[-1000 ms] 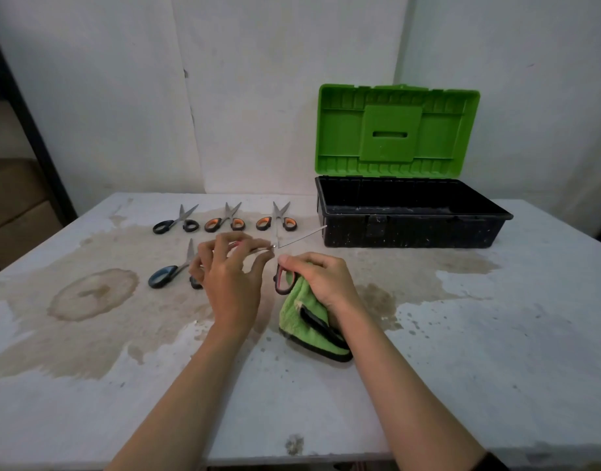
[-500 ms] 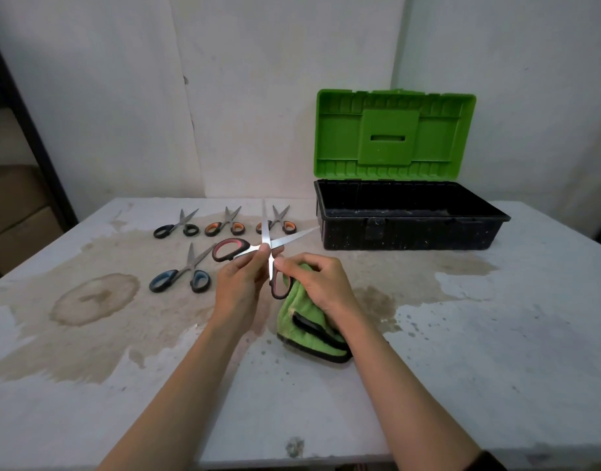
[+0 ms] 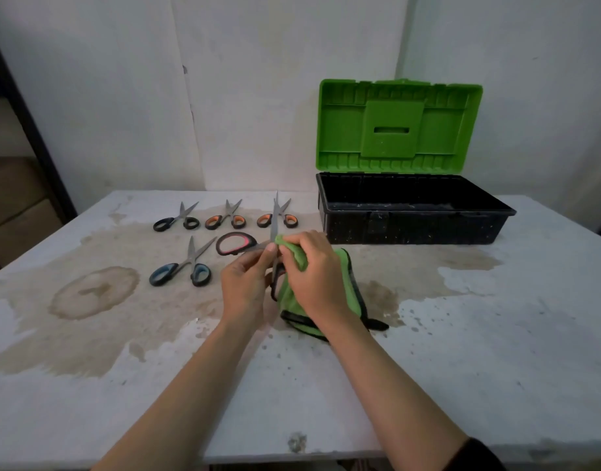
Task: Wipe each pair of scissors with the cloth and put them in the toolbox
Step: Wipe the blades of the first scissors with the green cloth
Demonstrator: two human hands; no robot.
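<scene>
Stained table [image 3: 462,351], pale wall [image 3: 258,79]; left grip [image 3: 246,283] on scissors [image 3: 249,241], right grip [image 3: 317,277] on cloth [image 3: 290,297], perhaps round blade [image 3: 275,219]

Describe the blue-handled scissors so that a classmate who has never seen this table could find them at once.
Find the open toolbox with its green lid at the back of the table. Left of it lies a row of three scissors. The blue-handled scissors lie in front of that row, nearer the person; only this pair has blue grips.
</scene>
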